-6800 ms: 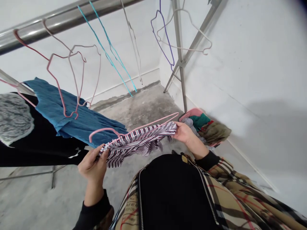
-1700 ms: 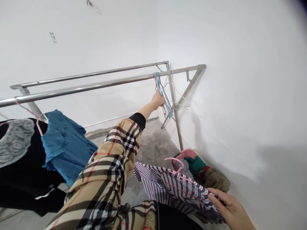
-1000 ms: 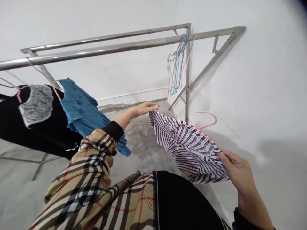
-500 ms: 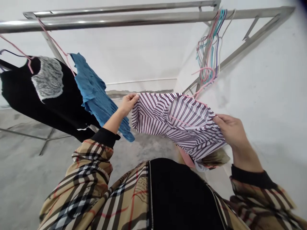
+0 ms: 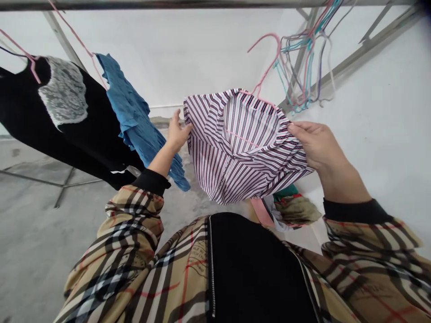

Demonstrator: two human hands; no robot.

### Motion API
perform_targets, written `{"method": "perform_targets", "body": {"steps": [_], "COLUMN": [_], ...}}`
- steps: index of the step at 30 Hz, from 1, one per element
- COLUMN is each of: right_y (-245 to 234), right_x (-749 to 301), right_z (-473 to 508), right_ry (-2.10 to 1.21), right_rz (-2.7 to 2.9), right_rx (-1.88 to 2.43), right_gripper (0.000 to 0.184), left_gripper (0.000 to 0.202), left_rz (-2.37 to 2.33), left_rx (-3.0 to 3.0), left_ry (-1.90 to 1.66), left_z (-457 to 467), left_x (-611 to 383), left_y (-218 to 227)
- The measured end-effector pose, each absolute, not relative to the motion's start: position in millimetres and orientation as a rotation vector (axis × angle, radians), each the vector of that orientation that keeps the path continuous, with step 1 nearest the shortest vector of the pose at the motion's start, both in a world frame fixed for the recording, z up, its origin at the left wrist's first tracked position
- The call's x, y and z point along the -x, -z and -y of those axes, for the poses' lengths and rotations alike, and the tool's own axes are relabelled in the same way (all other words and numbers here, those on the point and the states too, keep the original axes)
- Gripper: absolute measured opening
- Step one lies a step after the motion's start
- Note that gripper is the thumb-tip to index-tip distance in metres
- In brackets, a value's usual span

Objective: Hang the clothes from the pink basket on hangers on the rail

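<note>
Centrally, the right hand (image 5: pixel 319 146) pinches a striped shirt (image 5: pixel 212 152) at one shoulder; the left hand (image 5: pixel 178 131), fingers parted, has its thumb on the opposite edge. An even tug should square it on the pink hanger (image 5: pixel 279 46) inside; bunched hangers (image 5: pixel 310 42) dangle beyond.

"Striped cloth garment (image 5: pixel 215 166), position?"
"On the thin pink hanger (image 5: pixel 259 87), between left hand (image 5: pixel 178 131) and right hand (image 5: pixel 313 141)."
"Left?"
"Blue cloth garment (image 5: pixel 133 119), hung from the metal rail (image 5: pixel 202 4); farther left, black cloth garment (image 5: pixel 74 139)."
"Right?"
"Bunched multicoloured hangers (image 5: pixel 309 42). Below, pink basket (image 5: pixel 261 213)."
</note>
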State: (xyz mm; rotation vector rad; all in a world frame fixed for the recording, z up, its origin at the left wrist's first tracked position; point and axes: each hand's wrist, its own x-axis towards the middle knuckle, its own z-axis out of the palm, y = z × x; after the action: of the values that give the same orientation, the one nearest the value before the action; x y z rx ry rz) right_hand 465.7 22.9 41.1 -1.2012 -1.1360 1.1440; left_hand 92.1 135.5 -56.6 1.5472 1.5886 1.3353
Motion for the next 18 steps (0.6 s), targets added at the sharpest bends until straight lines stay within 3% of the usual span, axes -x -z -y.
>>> {"method": "perform_targets", "body": {"steps": [8, 18], "right_y": [-90.7, -134.0], "right_x": [-420.4, -377.9], "right_z": [-51.6, -93.7], "right_ry": [-1.160, -0.962], "right_rz": [1.147, 1.394], "right_rx": [1.180, 1.137], "right_gripper": [0.015, 0.017], "left_gripper": [0.047, 0.043], "left_rz": [-1.439, -1.418], "left_rx": [-1.082, -0.875], "left_ry": [-1.248, -0.975], "left_z": [-25.0, 110.2], "left_x": [-92.7, -105.1], "left_y": [139.9, 214.2]}}
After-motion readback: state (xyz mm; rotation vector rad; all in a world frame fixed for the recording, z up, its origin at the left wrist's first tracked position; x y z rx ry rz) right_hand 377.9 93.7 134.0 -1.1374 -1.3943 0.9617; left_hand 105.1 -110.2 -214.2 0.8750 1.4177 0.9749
